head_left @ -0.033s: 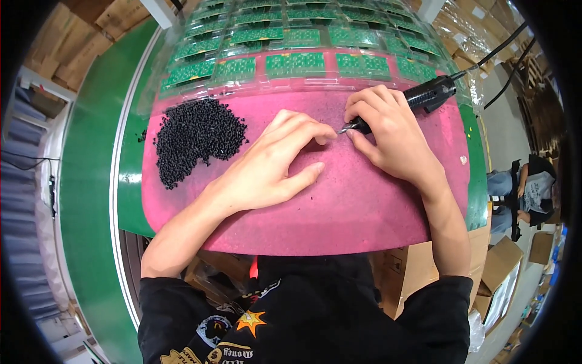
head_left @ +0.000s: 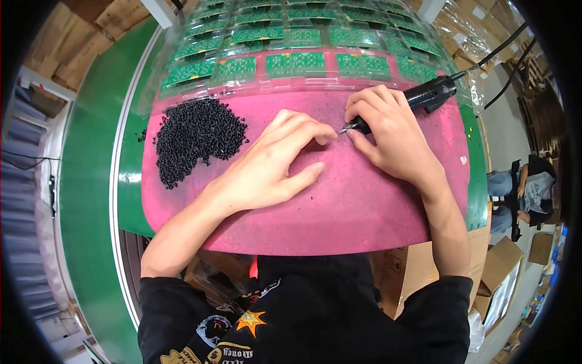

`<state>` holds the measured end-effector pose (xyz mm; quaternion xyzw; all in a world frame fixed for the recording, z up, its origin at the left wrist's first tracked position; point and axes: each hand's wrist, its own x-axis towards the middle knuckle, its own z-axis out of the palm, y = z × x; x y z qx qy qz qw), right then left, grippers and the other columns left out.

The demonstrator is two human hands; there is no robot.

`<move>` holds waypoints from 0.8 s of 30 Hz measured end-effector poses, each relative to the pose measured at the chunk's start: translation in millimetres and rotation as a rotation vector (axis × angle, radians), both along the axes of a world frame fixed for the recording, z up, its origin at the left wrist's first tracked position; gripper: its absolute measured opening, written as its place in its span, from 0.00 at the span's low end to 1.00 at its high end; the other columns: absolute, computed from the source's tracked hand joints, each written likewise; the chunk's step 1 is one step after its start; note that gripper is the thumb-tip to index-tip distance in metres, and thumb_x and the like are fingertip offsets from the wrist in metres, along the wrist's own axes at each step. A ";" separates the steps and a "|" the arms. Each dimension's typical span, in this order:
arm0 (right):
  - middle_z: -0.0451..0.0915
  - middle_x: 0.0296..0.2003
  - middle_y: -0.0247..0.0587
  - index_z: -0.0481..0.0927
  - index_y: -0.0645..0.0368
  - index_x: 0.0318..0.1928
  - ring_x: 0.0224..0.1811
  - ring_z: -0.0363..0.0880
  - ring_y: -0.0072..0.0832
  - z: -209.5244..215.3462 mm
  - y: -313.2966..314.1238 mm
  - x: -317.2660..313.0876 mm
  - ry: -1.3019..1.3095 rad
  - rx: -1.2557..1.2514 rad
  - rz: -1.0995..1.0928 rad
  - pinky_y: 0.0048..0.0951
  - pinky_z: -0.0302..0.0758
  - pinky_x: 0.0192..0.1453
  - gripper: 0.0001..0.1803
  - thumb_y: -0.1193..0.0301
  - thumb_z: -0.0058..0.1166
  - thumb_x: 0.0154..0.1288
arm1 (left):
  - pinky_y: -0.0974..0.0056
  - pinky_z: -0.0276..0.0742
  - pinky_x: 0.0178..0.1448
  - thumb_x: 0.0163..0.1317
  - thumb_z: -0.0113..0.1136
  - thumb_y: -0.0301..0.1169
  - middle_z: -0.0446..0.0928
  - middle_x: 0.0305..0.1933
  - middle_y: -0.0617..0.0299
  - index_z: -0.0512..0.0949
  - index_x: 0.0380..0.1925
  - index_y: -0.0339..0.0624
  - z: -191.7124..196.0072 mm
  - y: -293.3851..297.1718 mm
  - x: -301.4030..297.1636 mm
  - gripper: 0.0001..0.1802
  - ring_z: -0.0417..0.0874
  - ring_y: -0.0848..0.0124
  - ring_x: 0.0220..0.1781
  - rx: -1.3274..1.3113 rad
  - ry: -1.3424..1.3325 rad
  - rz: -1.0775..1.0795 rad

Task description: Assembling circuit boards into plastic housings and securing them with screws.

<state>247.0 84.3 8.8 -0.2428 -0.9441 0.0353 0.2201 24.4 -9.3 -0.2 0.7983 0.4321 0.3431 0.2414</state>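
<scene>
My right hand (head_left: 391, 130) is wrapped round a black electric screwdriver (head_left: 431, 94), which lies at a slant with its cord running off to the upper right. Its metal bit (head_left: 347, 128) points left, toward my other hand. My left hand (head_left: 273, 161) rests palm down on the pink mat (head_left: 339, 212), thumb apart from the fingers. The tip of its index finger is at the end of the bit, and I cannot tell whether a small part lies there. Left of this hand is a pile of small black screws (head_left: 197, 136).
Clear plastic trays of green circuit boards (head_left: 295, 63) line the far side of the mat. A green table surface (head_left: 91, 151) shows at left. Cardboard boxes (head_left: 412, 273) stand below the near edge. At far right another person (head_left: 536, 191) is seated.
</scene>
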 end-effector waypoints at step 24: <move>0.75 0.44 0.39 0.79 0.61 0.38 0.53 0.72 0.38 3.1 2.2 4.2 0.041 -0.090 0.050 0.37 0.65 0.61 0.07 0.76 0.60 0.59 | 0.58 0.70 0.63 0.58 0.63 0.27 0.76 0.49 0.56 0.74 0.53 0.38 -0.3 -0.7 -1.0 0.21 0.73 0.60 0.55 -0.015 0.040 -0.021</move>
